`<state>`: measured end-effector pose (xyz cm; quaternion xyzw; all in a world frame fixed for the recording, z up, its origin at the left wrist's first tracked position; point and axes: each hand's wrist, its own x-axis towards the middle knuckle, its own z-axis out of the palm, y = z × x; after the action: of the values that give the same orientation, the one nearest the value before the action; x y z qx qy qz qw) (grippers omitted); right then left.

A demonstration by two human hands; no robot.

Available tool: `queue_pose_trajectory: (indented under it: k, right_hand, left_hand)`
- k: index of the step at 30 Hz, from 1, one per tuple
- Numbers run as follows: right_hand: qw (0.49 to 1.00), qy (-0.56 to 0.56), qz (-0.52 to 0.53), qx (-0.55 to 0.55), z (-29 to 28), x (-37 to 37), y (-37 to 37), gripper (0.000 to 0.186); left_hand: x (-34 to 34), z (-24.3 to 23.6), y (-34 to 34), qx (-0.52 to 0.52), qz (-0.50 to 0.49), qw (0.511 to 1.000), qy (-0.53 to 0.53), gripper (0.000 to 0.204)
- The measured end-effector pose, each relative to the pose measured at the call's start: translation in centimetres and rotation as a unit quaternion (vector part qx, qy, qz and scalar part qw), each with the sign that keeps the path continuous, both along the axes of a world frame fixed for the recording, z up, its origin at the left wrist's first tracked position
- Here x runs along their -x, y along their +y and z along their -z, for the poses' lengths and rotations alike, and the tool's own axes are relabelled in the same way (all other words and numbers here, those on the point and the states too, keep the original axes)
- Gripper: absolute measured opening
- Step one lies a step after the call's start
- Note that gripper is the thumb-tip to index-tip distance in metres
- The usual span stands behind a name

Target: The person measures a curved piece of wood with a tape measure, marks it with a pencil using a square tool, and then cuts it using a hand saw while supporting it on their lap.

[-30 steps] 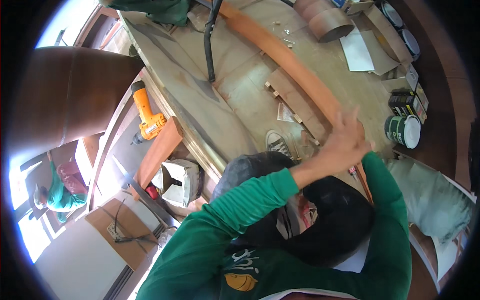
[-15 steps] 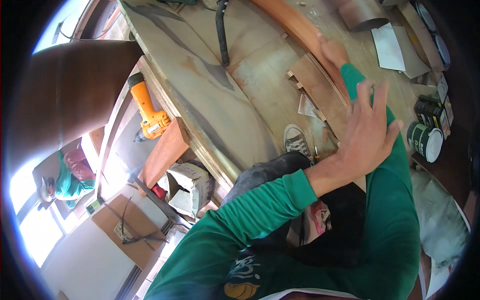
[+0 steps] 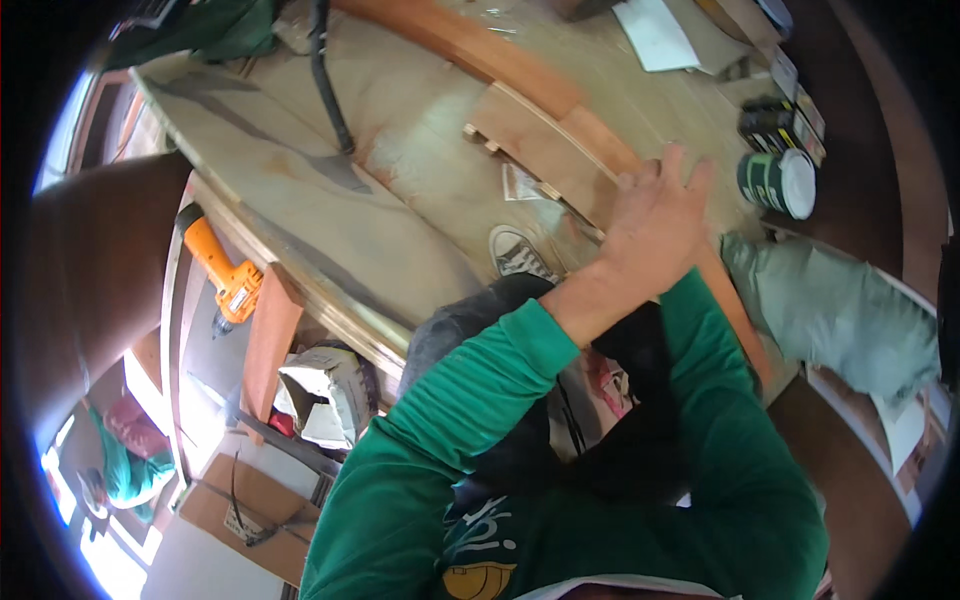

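Note:
A long curved reddish wooden piece [image 3: 530, 82] runs from the top of the view down past my hands to the right of my right forearm. My left hand [image 3: 655, 220] is over its middle stretch, fingers stretched and somewhat apart, with nothing seen in them. Whether it touches the wood, I cannot tell. My right forearm comes up beneath the left hand, which hides my right hand and its fingers. Beside the curved piece lies a flatter brown board [image 3: 535, 140] with small wooden blocks along its edge.
An orange cordless drill [image 3: 225, 270] lies at the left, beside a reddish wood offcut [image 3: 272, 335] and a torn carton [image 3: 328, 395]. To the right are a dark green can with a white lid [image 3: 775, 185] and a grey-green bag [image 3: 830, 305]. A black hose [image 3: 325, 85] hangs ahead; another person [image 3: 130, 450] is far left.
My right hand has drawn back along the curved wood and is now behind my left hand. The left hand has moved left and over the wood. The whole view has shifted.

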<state>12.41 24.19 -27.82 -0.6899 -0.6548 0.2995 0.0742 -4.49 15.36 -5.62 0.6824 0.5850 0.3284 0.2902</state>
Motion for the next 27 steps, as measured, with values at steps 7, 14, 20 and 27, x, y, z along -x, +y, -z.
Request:
queue_pose_trajectory:
  k: [7,14,20,27]
  right_hand:
    - [0.997,-0.081,0.005,0.007,-1.2,-1.5,-12.0,0.105]
    - [0.984,-0.144,-0.099,-0.047,-0.2,3.3,-12.1,0.116]
    - [0.953,-0.251,-0.157,0.061,2.3,5.0,-7.0,0.136]
    - [0.976,-0.033,-0.153,0.149,-0.4,5.8,-7.8,0.115]
  left_hand:
    - [-2.9,0.7,-3.0,0.130,0.215,0.962,0.103,0.065]
    - [-3.6,3.8,-5.4,0.068,0.195,0.961,0.185,0.062]
    - [-3.0,2.4,-4.4,0.106,0.205,0.953,0.194,0.057]
    - [-2.1,2.0,-4.2,0.083,0.196,0.953,0.216,0.053]
